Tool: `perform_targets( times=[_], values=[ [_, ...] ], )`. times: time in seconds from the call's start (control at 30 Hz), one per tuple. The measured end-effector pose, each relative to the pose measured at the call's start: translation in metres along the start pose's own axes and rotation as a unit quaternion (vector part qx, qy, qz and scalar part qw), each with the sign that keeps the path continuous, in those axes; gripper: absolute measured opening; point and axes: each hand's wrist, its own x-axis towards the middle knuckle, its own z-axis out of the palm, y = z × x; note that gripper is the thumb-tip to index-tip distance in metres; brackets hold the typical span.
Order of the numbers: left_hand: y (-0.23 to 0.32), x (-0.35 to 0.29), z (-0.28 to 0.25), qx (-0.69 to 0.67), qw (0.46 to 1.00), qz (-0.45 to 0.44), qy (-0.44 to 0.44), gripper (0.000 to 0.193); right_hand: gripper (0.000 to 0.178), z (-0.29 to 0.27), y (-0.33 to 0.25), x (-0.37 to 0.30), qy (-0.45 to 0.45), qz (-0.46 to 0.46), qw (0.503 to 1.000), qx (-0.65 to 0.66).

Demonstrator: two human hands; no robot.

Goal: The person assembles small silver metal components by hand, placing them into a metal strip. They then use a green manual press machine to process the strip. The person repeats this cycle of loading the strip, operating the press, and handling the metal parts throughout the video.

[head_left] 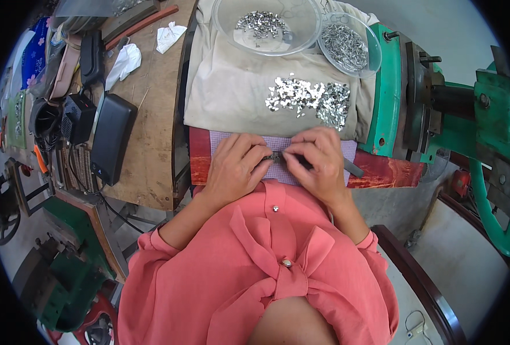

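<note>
My left hand (239,167) and my right hand (318,164) meet close together over a purple checked cloth (283,171) at the table's near edge. Between the fingertips sits a small dark metal piece (275,156), pinched by my left hand. My right hand's fingers are curled in a pinch at its other side; what lies under them is mostly hidden. A flat grey metal bar (354,168) sticks out beyond my right hand. Just ahead, many small shiny metal pieces (301,95) lie spread on a beige cloth (226,106).
Two clear plastic bowls (309,49) of small metal parts stand at the back. A green machine press (388,98) rises on the right. At left, a wooden table (151,144) carries a black power bank (113,138), a black box (77,119) and crumpled tissues (125,62).
</note>
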Motion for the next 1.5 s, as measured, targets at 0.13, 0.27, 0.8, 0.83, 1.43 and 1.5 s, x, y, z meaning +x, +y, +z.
perform_targets(
  times=[0.13,0.27,0.8,0.83,1.43,1.5],
  values=[
    [-0.001,0.003,0.002,0.003,1.000,0.015,-0.004,0.017,0.015,0.007,-0.002,-0.013,-0.007,0.008,1.000,0.000],
    [-0.001,0.003,0.001,0.003,1.000,0.016,-0.014,0.019,0.016,0.002,0.000,-0.007,-0.008,0.010,1.000,-0.006],
    [-0.003,-0.004,0.000,-0.016,1.000,-0.002,-0.001,0.030,0.014,0.020,0.018,0.047,0.047,-0.047,0.982,-0.178],
    [-0.002,-0.003,0.000,-0.014,1.000,0.003,-0.001,0.029,0.014,0.021,0.018,0.047,0.049,-0.047,0.981,-0.182],
    [0.001,0.004,0.007,-0.011,1.000,0.014,-0.002,0.016,0.018,-0.002,0.001,-0.011,0.010,0.000,0.999,-0.036],
    [0.001,0.005,0.006,-0.012,1.000,0.011,-0.008,0.016,0.018,0.001,0.001,-0.019,0.002,0.005,1.000,-0.027]
  ],
)
